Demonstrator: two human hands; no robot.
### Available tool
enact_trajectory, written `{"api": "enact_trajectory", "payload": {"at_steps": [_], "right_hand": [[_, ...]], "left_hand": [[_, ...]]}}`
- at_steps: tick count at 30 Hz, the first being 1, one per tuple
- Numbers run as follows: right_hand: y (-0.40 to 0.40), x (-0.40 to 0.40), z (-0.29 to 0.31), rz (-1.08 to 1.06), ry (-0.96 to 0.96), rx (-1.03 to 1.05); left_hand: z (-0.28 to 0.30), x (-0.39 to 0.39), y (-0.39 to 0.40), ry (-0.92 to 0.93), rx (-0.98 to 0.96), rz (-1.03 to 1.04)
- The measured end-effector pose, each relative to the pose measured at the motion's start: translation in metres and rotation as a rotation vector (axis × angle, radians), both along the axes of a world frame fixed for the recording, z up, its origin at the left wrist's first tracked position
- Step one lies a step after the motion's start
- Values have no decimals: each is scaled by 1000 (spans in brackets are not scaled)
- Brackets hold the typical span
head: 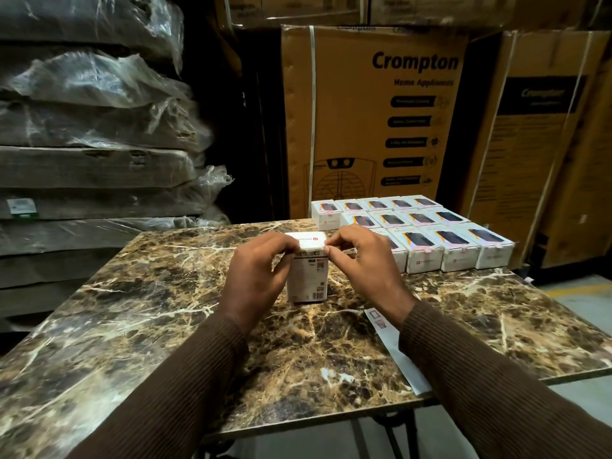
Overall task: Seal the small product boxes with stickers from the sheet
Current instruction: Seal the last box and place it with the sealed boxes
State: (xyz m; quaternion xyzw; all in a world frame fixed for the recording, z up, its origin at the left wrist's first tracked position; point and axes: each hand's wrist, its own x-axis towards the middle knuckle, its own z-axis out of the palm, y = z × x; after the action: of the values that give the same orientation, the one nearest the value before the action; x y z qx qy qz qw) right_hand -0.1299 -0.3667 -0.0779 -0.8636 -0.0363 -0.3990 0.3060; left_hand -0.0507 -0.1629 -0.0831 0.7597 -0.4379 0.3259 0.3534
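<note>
A small white product box (308,276) stands upright in the middle of the marble table (132,309). My left hand (255,273) grips its upper left side, fingers curled over the top edge. My right hand (361,263) pinches at the box's top right edge with thumb and forefinger; whether a sticker sits under the fingertips is hidden. The sticker sheet (394,346), a white strip with small printed stickers, lies on the table under my right forearm.
Several matching white boxes (427,233) sit in rows at the table's far right corner. Large cardboard cartons (374,120) stand behind them. Plastic-wrapped stacked slabs (92,127) fill the left. The table's right edge drops to the floor (583,299).
</note>
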Motion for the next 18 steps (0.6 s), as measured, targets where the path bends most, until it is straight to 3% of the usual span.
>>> {"api": "enact_trajectory", "payload": {"at_steps": [11, 18], "right_hand": [[-34, -21, 7, 53, 150, 106], [-103, -74, -22, -35, 277, 158]], "left_hand": [[-3, -16, -2, -28, -18, 7], [-38, -44, -46, 29, 192, -299]]}}
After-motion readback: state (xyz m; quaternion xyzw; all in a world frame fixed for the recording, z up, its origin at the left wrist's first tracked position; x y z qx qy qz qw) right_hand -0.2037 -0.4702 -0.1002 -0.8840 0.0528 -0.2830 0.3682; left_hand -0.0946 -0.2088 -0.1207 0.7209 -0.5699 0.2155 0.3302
